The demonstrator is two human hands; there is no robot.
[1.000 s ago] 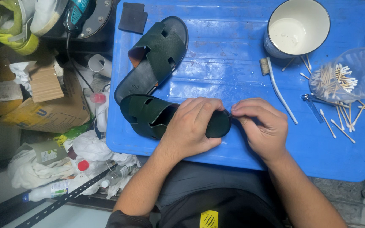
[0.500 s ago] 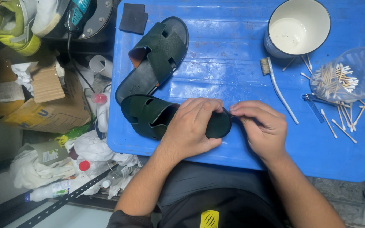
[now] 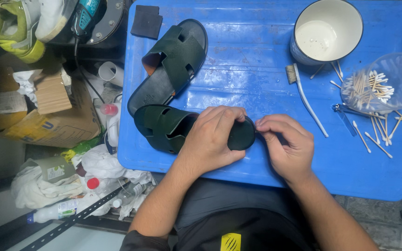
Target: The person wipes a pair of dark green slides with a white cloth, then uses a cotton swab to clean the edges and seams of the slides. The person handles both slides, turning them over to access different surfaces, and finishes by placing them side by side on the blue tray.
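Observation:
A dark green slide sandal lies across the near part of a blue plastic table. My left hand is clamped over its heel half and holds it down. My right hand pinches at the sandal's heel end with fingertips together; what is between them is too small to tell. The matching sandal lies diagonally just beyond, strap up, untouched.
A white enamel mug, a toothbrush, a clear bag of cotton swabs with loose swabs beside it, and a dark square pad sit on the table. Cardboard boxes, bottles, rags and a sneaker crowd the floor at left.

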